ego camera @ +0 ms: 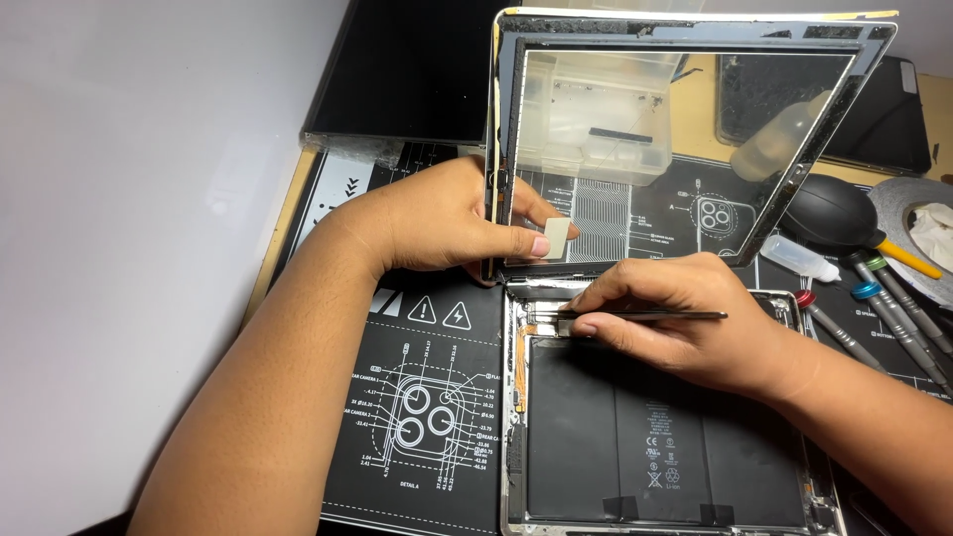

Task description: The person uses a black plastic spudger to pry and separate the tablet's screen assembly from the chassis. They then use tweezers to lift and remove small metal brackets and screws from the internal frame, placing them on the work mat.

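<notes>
Black repair mat (417, 397) with white diagrams covers the bench; a grey wall takes the left side of the view.

Opened tablet body (655, 437) lies flat on the mat at lower centre, black battery cells exposed, metal frame round them.

Glass front panel (675, 139) stands raised, tilted up from the tablet's top edge, dark border, transparent centre. Through it: a clear plastic box (596, 109) and a small squeeze bottle (779, 139).

Left hand (447, 218) clasps the panel's left edge, thumb on the near face, fingers wrapped behind; a small pale tab (557, 238) sits at the thumb tip.

Right hand (675, 318) pinches a pair of slim metal tweezers (645, 316), held nearly level, tips at the connector area (541, 323) along the tablet's upper left, just below the panel hinge line.

Right of the tablet: black rubber air blower (829, 210), roll of tape (918, 233), second small bottle (799, 258), 3 screwdrivers (884, 308) with red, blue and green collars.
</notes>
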